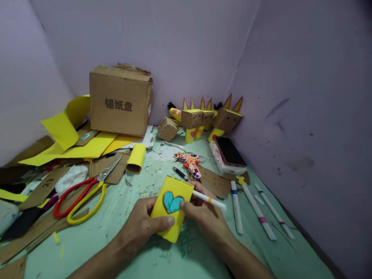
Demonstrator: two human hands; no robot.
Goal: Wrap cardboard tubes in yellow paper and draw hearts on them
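Observation:
A yellow paper-covered box (166,224) with a blue heart outlined in brown is held tilted over the table. My left hand (140,221) is closed around its left side, thumb on the front face. At its right edge my right hand (209,214) is closed, with a white marker (218,203) with an orange band sticking out to the right between the fingers. The right thumb rests by the heart. Just behind the box lie a black pen (180,173) and a colourful patterned paper piece (190,162).
Red-and-yellow scissors (83,197), cardboard scraps and yellow paper (94,147) cover the left. A cardboard box (119,101) and yellow cardboard animals (214,117) stand at the back. Several markers (236,207) and a phone (230,150) on a white pack lie right, near the wall.

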